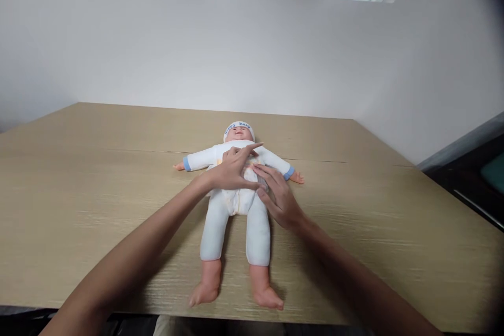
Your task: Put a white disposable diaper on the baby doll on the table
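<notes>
A baby doll [258,236] in a white outfit with blue cuffs lies on its back, feet towards me. Around its hips is a white diaper [239,202] with yellowish edging, over the outfit. My left hand [234,170] lies across the doll's belly at the diaper's waist, thumb and index finger stretched apart; its other fingers are partly hidden. Against the diaper's right side rests my right hand [279,197], its fingers extended towards the waist and the thumb lower down, apart from them. Whether its fingertips pinch the diaper's edge is hard to see.
The doll lies on a wide wooden table [118,205] with a thin seam across it. A white partition wall [197,47] rises behind the table. At the right edge stands a dark object [464,178] with a slanted front.
</notes>
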{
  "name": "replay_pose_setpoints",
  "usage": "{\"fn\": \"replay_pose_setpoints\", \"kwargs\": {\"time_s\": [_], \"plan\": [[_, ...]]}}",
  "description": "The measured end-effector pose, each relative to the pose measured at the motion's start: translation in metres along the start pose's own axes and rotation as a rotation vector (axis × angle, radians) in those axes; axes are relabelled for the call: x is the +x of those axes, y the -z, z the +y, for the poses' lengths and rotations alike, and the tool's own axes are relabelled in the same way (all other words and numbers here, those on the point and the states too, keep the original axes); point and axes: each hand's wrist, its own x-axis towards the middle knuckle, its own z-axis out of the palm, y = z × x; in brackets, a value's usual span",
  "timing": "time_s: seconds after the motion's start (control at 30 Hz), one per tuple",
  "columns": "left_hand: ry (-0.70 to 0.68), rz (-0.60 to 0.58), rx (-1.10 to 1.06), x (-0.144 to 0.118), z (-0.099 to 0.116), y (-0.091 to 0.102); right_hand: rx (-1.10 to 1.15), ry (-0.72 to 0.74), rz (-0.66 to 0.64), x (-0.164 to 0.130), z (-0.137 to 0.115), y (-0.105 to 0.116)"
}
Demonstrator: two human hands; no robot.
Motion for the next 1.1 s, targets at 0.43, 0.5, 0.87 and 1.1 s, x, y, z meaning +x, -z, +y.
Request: {"fn": "replay_pose_setpoints", "kwargs": {"time_s": [0.43,0.5,0.87,1.1], "plan": [[0.054,0.326,0.182,-0.104,-0.084,0.017,-0.191,0.105,-0.067,0.0,0.008,0.006],[0.102,0.307,0.247,-0.11,-0.089,0.02,-0.22,0.089,-0.025,0.006,0.004,0.007],[0.372,0.268,0.407,-0.118,-0.096,0.015,-0.315,0.12,-0.122,0.086,-0.055,-0.022],[0.399,0.254,0.136,-0.113,-0.097,0.029,-0.384,-0.004,-0.224,0.106,-0.05,-0.042]]}}
